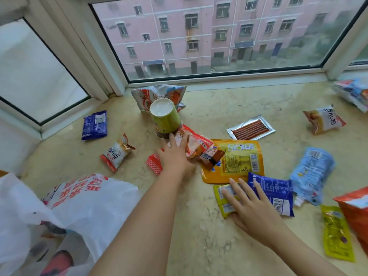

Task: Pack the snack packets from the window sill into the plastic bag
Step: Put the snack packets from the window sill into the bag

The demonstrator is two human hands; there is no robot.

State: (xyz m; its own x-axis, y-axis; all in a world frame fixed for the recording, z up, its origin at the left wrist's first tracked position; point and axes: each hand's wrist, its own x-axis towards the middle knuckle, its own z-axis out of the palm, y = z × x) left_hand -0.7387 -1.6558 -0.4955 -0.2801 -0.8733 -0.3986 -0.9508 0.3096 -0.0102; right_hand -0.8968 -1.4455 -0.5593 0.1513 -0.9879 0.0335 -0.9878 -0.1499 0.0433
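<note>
While flat left hand (175, 156) touches red packet (196, 145), flat right hand (252, 208) covers yellow packet (220, 197). Reaching step; next: grasp, load plastic bag (89, 198), near-left corner.

Red print on plastic bag (93, 196): illegible.

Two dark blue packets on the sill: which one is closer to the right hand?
The front blue packet, right beside the fingers of the right hand; the far blue packet lies far off to the left.
</note>
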